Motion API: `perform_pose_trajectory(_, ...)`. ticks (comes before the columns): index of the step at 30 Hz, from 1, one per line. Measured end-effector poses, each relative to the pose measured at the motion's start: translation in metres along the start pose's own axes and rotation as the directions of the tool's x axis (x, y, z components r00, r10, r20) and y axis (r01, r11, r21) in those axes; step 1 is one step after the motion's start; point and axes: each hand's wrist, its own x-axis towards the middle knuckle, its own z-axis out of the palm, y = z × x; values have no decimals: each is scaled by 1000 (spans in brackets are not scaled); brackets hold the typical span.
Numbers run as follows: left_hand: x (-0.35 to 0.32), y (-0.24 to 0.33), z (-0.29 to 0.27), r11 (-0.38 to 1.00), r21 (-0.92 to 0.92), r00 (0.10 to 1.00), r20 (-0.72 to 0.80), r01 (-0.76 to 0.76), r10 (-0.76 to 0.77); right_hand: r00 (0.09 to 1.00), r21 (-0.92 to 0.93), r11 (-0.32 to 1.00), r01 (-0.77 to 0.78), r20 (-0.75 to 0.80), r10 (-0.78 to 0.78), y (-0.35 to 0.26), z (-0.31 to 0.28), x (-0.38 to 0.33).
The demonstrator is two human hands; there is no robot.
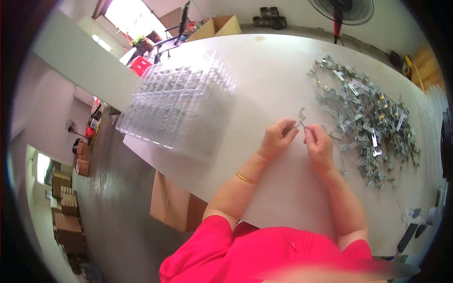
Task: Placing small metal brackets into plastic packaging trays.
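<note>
- White table (283,70) fills the middle of a workshop, with a fan (343,10) at its far edge, an open carton (218,26) by the far corner and stacked boxes (66,212) on the floor to the left.
- Clear trays (181,101) sit stacked on the table's left part; a heap of small metal clips (365,118) spreads over its right part, just beside the hands.
- Left hand (278,139) is curled, thumb and forefinger pinched on one small clip (301,118) held just above the table between the two hands.
- Right hand (318,144) is likewise curled, fingertips closed on the same clip from the other side; how tightly either hand presses cannot be told.
- Both hands meet at the piece, the rest of the fingers folded in, neither palm spread.
- A gold bangle (244,178) circles the left wrist.
- To handle such a small part well, I judge it wise to keep wrists rested on the table, grip the clip near its ends, and work it close to the surface so a slip drops it only a little way.
</note>
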Motion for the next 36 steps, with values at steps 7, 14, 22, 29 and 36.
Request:
perform_pose_trajectory(7, 2, -1, -5, 1000, -11, 998, -59, 28, -29, 997, 30, 998, -63, 51, 61, 6, 3, -2)
perform_pose_trajectory(14, 2, 3, -6, 907, -315, 953, 208, 279, -221, 992, 387, 921, -50, -85, 89, 14, 2, 6)
perform_pose_trajectory(22, 2, 1, -14, 874, -322, 892, 391, 365, -228, 998, 446, 894, 34, -56, -10, 15, 4, 7)
perform_pose_trajectory(29, 1, 11, -8, 904, -285, 904, 377, 319, -201, 991, 511, 858, -59, -76, 113, 22, 6, 7)
perform_pose_trajectory(36, -1, 10, -3, 999, 39, 990, 141, 0, -6, 975, 581, 804, -131, -70, 210, 27, 8, 7)
